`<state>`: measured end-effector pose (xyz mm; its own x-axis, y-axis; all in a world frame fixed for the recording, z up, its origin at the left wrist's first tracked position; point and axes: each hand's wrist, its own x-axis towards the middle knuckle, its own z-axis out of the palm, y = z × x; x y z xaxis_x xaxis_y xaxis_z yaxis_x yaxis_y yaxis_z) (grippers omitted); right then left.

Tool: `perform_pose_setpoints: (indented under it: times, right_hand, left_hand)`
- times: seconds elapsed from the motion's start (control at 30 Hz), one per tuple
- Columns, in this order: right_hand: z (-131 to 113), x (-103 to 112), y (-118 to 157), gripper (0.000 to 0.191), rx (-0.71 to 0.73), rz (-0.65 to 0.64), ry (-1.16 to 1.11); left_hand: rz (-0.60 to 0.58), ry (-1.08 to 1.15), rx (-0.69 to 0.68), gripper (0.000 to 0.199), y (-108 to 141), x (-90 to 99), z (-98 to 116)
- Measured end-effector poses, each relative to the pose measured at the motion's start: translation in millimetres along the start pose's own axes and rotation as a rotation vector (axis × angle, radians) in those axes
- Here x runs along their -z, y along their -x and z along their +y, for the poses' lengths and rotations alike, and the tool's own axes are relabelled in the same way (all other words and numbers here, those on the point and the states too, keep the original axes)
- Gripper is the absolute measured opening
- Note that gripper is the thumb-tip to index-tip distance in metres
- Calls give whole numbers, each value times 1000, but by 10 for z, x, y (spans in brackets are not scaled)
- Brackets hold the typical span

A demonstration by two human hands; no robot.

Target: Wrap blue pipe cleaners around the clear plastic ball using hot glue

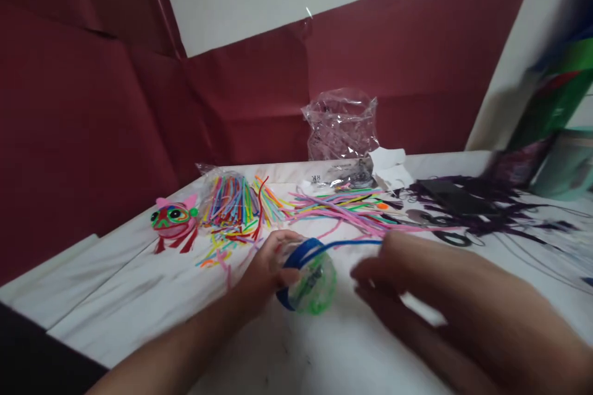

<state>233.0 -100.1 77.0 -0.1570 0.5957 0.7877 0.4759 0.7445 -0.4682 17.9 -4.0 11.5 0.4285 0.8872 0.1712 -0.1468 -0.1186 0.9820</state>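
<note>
My left hand (276,262) is closed around a clear, rounded plastic container (319,287) with a green rim, held just above the table. A blue pipe cleaner (343,244) is wound round the container's left part, and its loose end stretches right to my right hand (393,271). That hand is blurred, with its fingers bent and pinching the end of the blue strand. The fingertips of the left hand are partly hidden behind the container.
A pink animal-like figure (175,222) stands at the left. Bundled pipe cleaners (231,200) and loose pink ones (347,213) lie behind my hands. Scissors (451,237), purple fringe (491,197), a clear plastic bag (341,126) and torn white paper (390,166) are farther back.
</note>
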Motion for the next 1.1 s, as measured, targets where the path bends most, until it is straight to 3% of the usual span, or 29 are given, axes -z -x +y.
perform_pose_setpoints:
  times: [0.07,0.17,0.33,0.43,0.53,0.63,0.7,0.77,0.9,1.1]
  right_hand:
    - [125,-122,-147,14,-71,-132,30]
    - [319,-365,-176,26,-300,-262,58]
    - [606,-758,37,17,-521,-227,-45]
    - [729,-883,116,17,-559,-182,-158]
    - [751,-885,140,16,-464,-98,-89]
    - [707,-806,127,8,-137,-18,98]
    - [678,-750,107,10,80,-23,203]
    - [662,-716,85,15,167,-103,272]
    - [659,-709,69,6,137,-279,246]
    - [604,-728,93,8,-56,-287,139]
  left_hand:
    - [-51,-60,22,62,29,-18,32]
    - [-30,-143,-9,66,2,37,73]
    - [42,-343,-258,68,-49,200,-6]
    - [78,-390,-289,65,-30,247,-119]
    - [70,-350,-201,63,-12,260,-185]
    - [39,-355,-156,60,-1,257,-185]
    - [3,-392,-163,59,9,250,-166]
    - [-29,-409,-166,58,21,239,-146]
    - [-65,-409,-152,57,32,216,-121]
    - [-109,-398,-133,58,44,200,-130]
